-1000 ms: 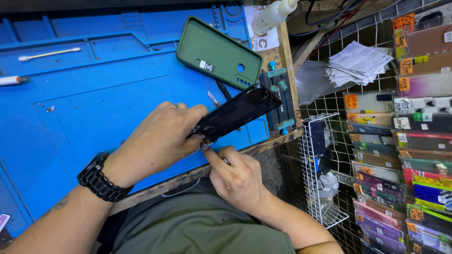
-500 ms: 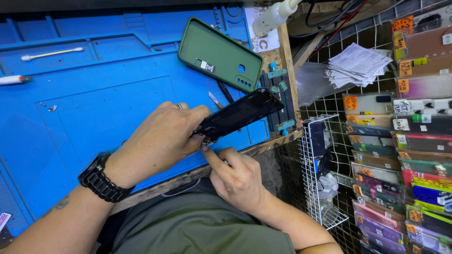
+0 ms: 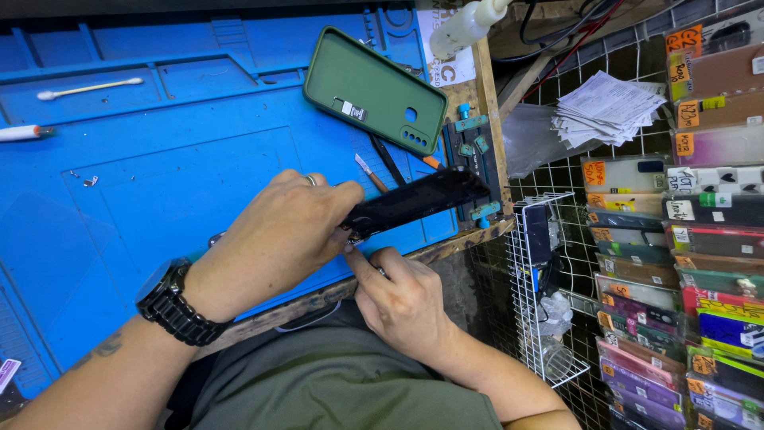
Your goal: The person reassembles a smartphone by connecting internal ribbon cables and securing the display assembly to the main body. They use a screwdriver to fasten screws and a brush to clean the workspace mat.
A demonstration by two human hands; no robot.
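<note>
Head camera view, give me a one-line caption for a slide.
Left hand grips a dark phone over a blue repair mat while the right hand works at its lower end.

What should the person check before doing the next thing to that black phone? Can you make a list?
1. Left hand has a firm hold on the black phone: ok, the hand wraps around its near end.
2. Right hand reaches the phone's near end: ok, a fingertip touches it.
3. Tool in the right hand: cannot tell, the fingers hide it.
4. Phone clear of the green case: ok, the case lies apart, farther back on the blue mat.
5. Small hand tools out of the way: ok, they lie on the mat behind the phone.
6. Loose tiny parts on the mat: ok, well to the left of the hands.
</note>
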